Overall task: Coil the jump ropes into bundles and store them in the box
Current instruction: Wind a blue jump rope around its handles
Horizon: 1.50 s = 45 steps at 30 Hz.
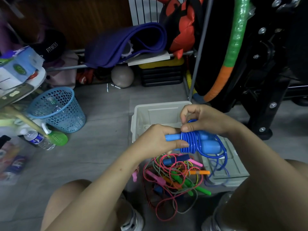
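The blue jump rope [191, 141] lies level over the grey box [141, 120], handles pointing left to right, cord wound round their middle. My left hand [156, 140] clamps the left handle ends; my right hand [203, 119] seems to pinch the cord on top. The tangled ropes [175, 177] lie on the floor below
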### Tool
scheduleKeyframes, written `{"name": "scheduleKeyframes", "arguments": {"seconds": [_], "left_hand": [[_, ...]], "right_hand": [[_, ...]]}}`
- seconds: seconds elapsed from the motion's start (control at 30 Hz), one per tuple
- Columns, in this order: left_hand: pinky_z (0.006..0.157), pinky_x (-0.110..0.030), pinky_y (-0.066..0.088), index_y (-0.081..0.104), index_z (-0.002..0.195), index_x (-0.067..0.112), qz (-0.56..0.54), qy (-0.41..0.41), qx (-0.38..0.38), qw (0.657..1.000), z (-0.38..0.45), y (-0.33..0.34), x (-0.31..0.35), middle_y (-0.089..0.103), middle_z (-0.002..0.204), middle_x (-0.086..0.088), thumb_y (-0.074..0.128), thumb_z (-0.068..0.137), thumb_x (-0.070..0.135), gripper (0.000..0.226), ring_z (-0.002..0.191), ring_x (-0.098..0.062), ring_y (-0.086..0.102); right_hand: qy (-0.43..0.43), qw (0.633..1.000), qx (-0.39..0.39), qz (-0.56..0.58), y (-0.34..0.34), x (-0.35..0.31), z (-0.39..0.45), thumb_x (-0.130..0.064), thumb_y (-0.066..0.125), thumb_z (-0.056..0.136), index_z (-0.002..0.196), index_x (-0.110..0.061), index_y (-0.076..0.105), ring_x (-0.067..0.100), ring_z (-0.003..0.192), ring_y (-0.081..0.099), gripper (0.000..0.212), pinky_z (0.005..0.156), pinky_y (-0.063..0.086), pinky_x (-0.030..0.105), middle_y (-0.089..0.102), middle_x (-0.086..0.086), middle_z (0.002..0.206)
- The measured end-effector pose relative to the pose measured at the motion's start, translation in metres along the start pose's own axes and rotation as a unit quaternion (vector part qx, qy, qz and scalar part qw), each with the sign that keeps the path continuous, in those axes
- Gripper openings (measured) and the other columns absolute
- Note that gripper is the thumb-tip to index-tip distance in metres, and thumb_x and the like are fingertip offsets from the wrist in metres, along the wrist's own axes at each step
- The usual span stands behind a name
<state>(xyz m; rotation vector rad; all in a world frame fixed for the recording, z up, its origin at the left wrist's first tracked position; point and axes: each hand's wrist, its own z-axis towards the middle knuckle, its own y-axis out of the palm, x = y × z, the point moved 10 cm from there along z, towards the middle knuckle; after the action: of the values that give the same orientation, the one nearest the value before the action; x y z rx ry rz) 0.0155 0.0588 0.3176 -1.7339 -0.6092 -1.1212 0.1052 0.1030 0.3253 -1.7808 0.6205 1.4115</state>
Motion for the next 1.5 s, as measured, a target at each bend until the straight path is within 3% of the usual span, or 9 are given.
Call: {"name": "scheduleKeyframes", "arguments": {"seconds": [0.27,0.43,0.57,0.7,0.83,0.97,1.2,1.33,1.5], "left_hand": [[0.055,-0.024,0.041,0.075,0.100,0.033,0.026,-0.016,-0.071,0.997,-0.003,-0.007,-0.011,0.063,0.060,0.008,0.074,0.078,0.042,0.024,0.051,-0.012,0.049],[0.050,-0.016,0.037,0.076,0.097,0.025,-0.010,-0.014,-0.084,0.996,-0.008,-0.013,-0.008,0.059,0.053,0.010,0.070,0.079,0.039,0.024,0.047,-0.007,0.046],[0.044,-0.017,0.032,0.075,0.083,0.030,-0.055,0.000,-0.064,0.996,-0.008,-0.008,-0.003,0.053,0.048,0.003,0.072,0.078,0.039,0.010,0.045,-0.015,0.043],[0.043,-0.015,0.035,0.073,0.078,0.031,-0.102,0.012,-0.001,0.995,-0.010,-0.020,-0.006,0.055,0.047,0.006,0.073,0.077,0.036,0.005,0.040,-0.008,0.045],[0.043,-0.014,0.035,0.073,0.084,0.029,-0.139,0.032,0.064,0.988,-0.012,-0.037,-0.010,0.058,0.054,-0.002,0.073,0.076,0.039,0.013,0.043,-0.009,0.047],[0.041,-0.014,0.032,0.067,0.101,0.033,-0.176,0.043,0.093,0.979,-0.011,-0.044,-0.010,0.053,0.052,-0.008,0.066,0.078,0.036,0.023,0.040,-0.011,0.045],[0.039,-0.013,0.029,0.071,0.097,0.027,-0.178,0.058,0.104,0.977,-0.009,-0.043,-0.008,0.053,0.051,-0.010,0.067,0.084,0.027,0.013,0.037,-0.011,0.044],[0.040,-0.014,0.031,0.064,0.091,0.014,-0.149,0.044,0.127,0.980,-0.004,-0.048,-0.014,0.052,0.046,-0.009,0.065,0.085,0.027,0.014,0.036,-0.013,0.045],[0.039,-0.015,0.032,0.061,0.083,0.014,-0.164,0.018,0.182,0.969,0.000,-0.057,-0.023,0.056,0.062,-0.019,0.058,0.092,0.013,0.010,0.036,-0.016,0.044]], "right_hand": [[0.111,0.975,-0.145,0.127,0.013,0.017,-0.015,-0.016,0.065,0.077,0.082,-0.009,0.054,0.006,0.038,0.036,0.014,0.039,0.037,0.017,0.041,-0.003,0.050],[0.088,0.990,-0.054,0.099,0.003,0.021,-0.006,-0.018,0.070,0.078,0.075,-0.016,0.063,0.007,0.042,0.023,0.007,0.038,0.018,0.016,0.035,0.001,0.052],[0.019,0.997,0.031,0.064,0.003,0.011,0.003,-0.026,0.074,0.069,0.069,-0.020,0.067,0.010,0.053,0.038,0.009,0.049,0.029,0.021,0.057,-0.006,0.059],[0.030,0.988,0.008,0.151,0.015,0.017,0.004,-0.050,0.082,0.059,0.071,-0.024,0.072,0.022,0.067,0.037,0.030,0.059,0.030,0.027,0.049,0.015,0.078],[0.050,0.979,-0.015,0.197,0.014,0.016,-0.001,-0.059,0.069,0.066,0.084,-0.018,0.077,0.017,0.083,0.067,0.045,0.076,0.050,0.030,0.072,0.008,0.094],[0.041,0.958,-0.106,0.263,0.030,0.002,-0.012,-0.079,0.068,0.049,0.099,-0.023,0.075,0.013,0.100,0.067,0.075,0.078,0.053,0.023,0.072,0.000,0.107],[0.078,0.930,-0.090,0.346,0.038,0.021,-0.010,-0.082,0.065,0.045,0.108,-0.014,0.072,0.017,0.109,0.063,0.092,0.085,0.052,0.026,0.067,0.004,0.118],[0.035,0.953,-0.024,0.300,0.028,0.025,-0.010,-0.077,0.074,0.043,0.108,-0.011,0.066,0.015,0.087,0.068,0.092,0.067,0.053,0.022,0.071,0.005,0.102],[0.023,0.934,0.002,0.356,0.026,0.033,-0.007,-0.073,0.075,0.049,0.123,-0.001,0.055,0.027,0.114,0.056,0.105,0.099,0.043,0.036,0.060,0.015,0.125]]}}
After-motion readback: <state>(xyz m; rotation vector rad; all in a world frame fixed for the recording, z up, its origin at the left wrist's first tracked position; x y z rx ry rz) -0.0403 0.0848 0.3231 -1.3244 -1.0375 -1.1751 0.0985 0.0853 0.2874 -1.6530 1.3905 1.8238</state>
